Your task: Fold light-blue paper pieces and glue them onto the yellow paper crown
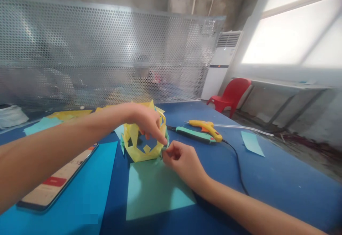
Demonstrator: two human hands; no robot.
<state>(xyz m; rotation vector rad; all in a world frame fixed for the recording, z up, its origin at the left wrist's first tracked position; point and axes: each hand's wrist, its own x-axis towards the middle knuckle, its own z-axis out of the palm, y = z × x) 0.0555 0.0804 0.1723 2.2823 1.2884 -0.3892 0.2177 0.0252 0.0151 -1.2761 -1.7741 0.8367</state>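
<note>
A yellow paper crown (133, 153) with cut-out openings and pointed tips stands upright, green paper pieces attached along its sides. My left hand (148, 121) reaches over it from the left, index finger stretched down along its right wall and the other fingers curled inside; the thumb is mostly hidden. Beside that fingertip, my right hand (184, 160) is closed in a pinch on a small green paper piece (163, 151) at the crown's lower right edge. A light green paper sheet (157, 192) lies flat in front of the crown, under the shadow of my hands.
A yellow glue gun (205, 126) with a glue stick and a green-handled tool (195, 135) with a cord lie to the right, near a green paper scrap (252, 143). On the left, a phone (58, 181) rests on blue paper (88, 192). A perforated metal panel (107, 50) stands behind.
</note>
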